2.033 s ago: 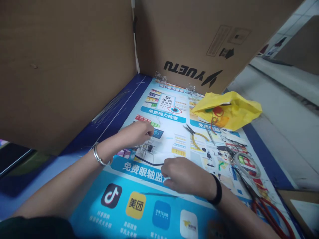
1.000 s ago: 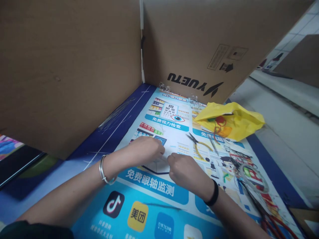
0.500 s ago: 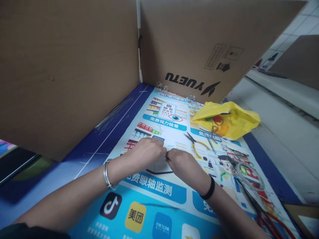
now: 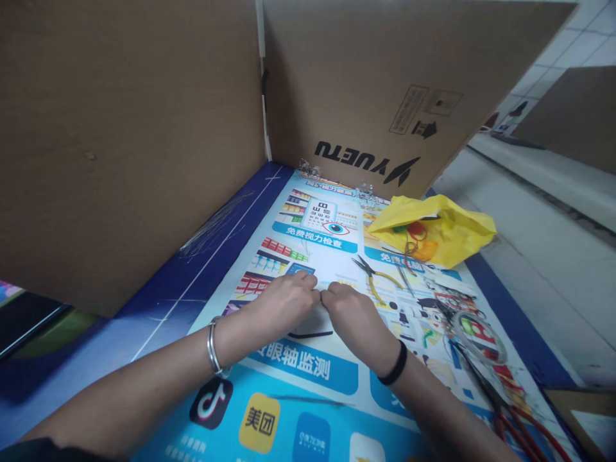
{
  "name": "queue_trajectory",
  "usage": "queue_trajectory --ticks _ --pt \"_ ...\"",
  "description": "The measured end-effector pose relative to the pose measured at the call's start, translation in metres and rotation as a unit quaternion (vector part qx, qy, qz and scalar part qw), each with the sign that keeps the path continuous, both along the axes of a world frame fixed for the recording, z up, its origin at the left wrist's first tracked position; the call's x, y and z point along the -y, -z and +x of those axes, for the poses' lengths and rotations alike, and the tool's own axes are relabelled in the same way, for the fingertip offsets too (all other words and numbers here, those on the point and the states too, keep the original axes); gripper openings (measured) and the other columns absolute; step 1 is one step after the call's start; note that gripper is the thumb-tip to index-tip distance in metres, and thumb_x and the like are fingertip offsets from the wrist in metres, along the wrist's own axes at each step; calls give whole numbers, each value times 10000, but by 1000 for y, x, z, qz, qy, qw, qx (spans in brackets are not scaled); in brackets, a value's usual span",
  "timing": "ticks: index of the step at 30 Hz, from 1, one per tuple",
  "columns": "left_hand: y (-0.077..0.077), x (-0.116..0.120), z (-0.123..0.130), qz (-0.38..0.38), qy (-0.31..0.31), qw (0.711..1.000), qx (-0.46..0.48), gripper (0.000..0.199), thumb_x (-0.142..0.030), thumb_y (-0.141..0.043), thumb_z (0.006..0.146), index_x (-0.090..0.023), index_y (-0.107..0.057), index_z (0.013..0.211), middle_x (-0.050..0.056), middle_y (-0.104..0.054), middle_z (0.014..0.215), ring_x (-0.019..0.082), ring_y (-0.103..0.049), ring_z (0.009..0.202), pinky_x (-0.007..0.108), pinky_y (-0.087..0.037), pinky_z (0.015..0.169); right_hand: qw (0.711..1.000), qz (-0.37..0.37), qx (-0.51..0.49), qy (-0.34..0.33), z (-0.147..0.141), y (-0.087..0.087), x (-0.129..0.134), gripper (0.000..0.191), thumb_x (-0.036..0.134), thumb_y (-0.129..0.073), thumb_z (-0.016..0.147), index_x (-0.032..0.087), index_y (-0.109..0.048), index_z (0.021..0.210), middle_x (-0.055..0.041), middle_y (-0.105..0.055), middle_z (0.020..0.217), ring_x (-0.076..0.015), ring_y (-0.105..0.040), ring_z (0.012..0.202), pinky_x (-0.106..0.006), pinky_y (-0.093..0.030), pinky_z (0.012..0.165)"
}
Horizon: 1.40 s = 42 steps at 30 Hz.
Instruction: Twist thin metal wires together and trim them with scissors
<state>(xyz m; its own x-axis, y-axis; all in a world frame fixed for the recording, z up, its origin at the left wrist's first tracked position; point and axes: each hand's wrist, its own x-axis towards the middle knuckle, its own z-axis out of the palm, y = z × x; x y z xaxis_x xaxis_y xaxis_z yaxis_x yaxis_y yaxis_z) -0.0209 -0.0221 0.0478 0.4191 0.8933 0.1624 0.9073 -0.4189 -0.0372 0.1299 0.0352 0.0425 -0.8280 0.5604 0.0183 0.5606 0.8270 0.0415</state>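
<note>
My left hand (image 4: 291, 298) and my right hand (image 4: 353, 317) meet over the middle of the printed poster (image 4: 332, 436), fingers curled in and fingertips almost touching. Both are closed in a pinch; whatever lies between the fingers is too small or hidden to name. Just beyond my right hand are yellow-handled pliers (image 4: 375, 277), jaws pointing away to the left, with tweezers (image 4: 405, 279) beside them. A few thin dark wires (image 4: 308, 400) lie on the poster nearer to me.
Cardboard panels (image 4: 144, 128) stand upright at the left and back. A yellow bag (image 4: 452, 234) holding coloured coils lies at the right. Red-handled scissors (image 4: 503, 410) and a coil of clear line (image 4: 481, 337) rest nearer right. Thin wires (image 4: 216, 224) lie along the left panel.
My hands stay together, with the left forearm shifted slightly right and the right wrist slightly left. The whole view has turned a little; the tools lie where they were.
</note>
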Motion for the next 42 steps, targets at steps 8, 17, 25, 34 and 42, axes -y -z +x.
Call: queue_trajectory --ticks 8,17,25,34,42 --pt "-1 -1 2 -5 -49 999 -17 122 -40 -499 747 -139 -557 787 69 -561 807 207 -524 742 290 -426 558 996 -40 -75 25 -1 7 -6 182 92 -432 843 163 -569 747 -43 -539 765 -152 -507 694 -251 -364 603" --pt "3 -11 -12 -17 -114 977 178 166 -60 -420 774 -164 -549 756 28 -556 779 156 -530 725 266 -423 621 915 -245 -320 20 -1 14 -18 136 53 -524 714 181 -568 695 -26 -526 819 -164 -506 847 -322 -430 790" --pt "2 -21 -17 -86 -140 892 422 75 -109 -508 692 -164 -559 686 -2 -599 718 124 -538 709 256 -423 666 819 -374 -424 92 -2 26 -20 82 254 -565 749 175 -551 735 -41 -500 889 -174 -521 828 -318 -538 633" --pt "22 -24 -16 -192 -150 770 590 51 -200 -538 697 -162 -510 719 -47 -517 575 78 -499 526 207 -399 523 732 -431 -515 114 -8 30 -12 194 354 -593 746 169 -537 743 -40 -444 912 -144 -509 762 -276 -572 550" --pt "16 -23 -16 -191 -150 793 559 36 -193 -518 706 -159 -520 719 -36 -538 584 84 -492 529 206 -377 511 747 -427 -497 116 -7 32 -16 188 347 -570 764 163 -534 760 -35 -479 888 -133 -531 716 -268 -540 542"
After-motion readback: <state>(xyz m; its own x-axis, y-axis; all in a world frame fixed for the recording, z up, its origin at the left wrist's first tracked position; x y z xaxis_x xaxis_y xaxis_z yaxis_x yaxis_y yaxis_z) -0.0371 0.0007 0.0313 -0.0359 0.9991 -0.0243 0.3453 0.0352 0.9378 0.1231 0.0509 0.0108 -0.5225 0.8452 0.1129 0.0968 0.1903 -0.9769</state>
